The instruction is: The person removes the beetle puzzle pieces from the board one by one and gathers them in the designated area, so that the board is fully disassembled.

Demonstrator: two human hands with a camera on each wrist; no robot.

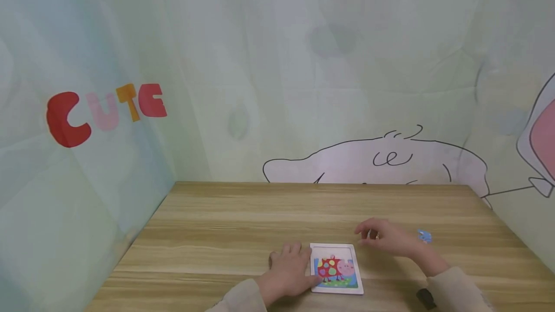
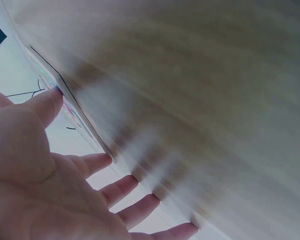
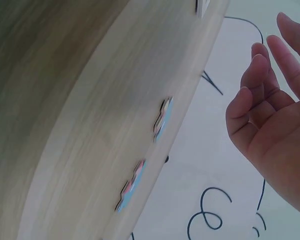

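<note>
A white-framed jigsaw board lies on the table, with a pink pig-like figure in red with coloured spots; its upper strip is pale and bare. My left hand rests at the board's left side, thumb over its lower left corner and the other fingers spread on the table. In the left wrist view the thumb and index fingertip meet the board's edge. Above the table, right of the board, my right hand hangs with loosely bent fingers and nothing in them. Two puzzle pieces, one and another, lie below it.
A blue puzzle piece lies right of my right wrist. Near the right sleeve is a small black object. A printed cloth stands behind the wooden table and along its sides.
</note>
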